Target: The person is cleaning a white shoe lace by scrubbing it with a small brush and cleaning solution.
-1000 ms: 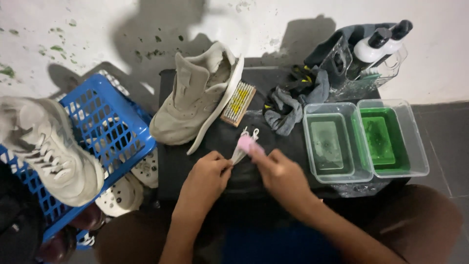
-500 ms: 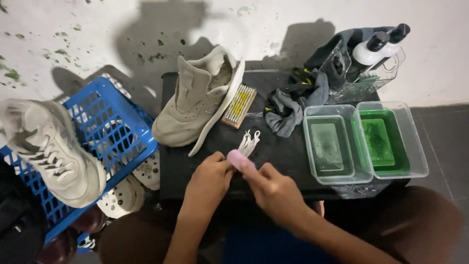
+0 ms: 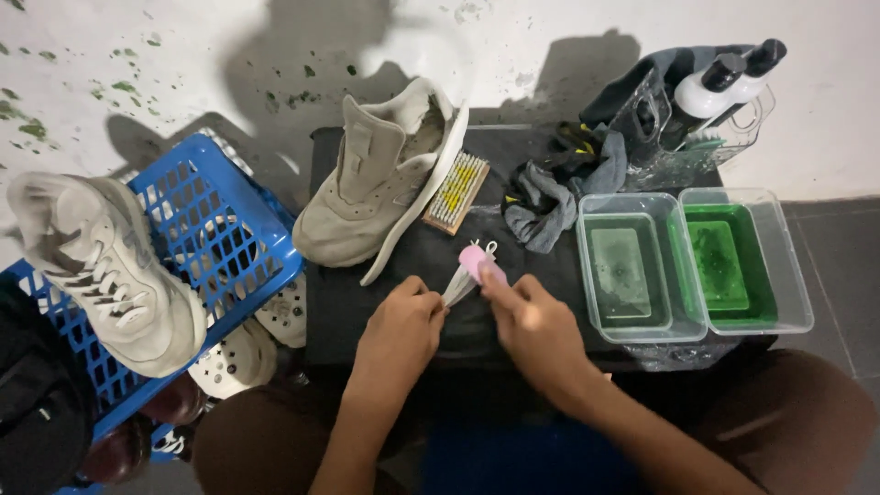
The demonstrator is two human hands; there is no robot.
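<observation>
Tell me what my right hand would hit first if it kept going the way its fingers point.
Likely the brush lying beside the beige shoe: the right hand, holding a small pink tool, points up-left toward them, though depth is unclear.

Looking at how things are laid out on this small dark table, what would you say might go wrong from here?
The two clear tubs of green liquid sit at the table's right edge, beside the right hand; an elbow nudge might slop them over. The beige shoe leans on its side just behind the left hand and could tip onto the small pink tool both hands grip. The second shoe perches on the blue basket's rim and may slide off.
</observation>
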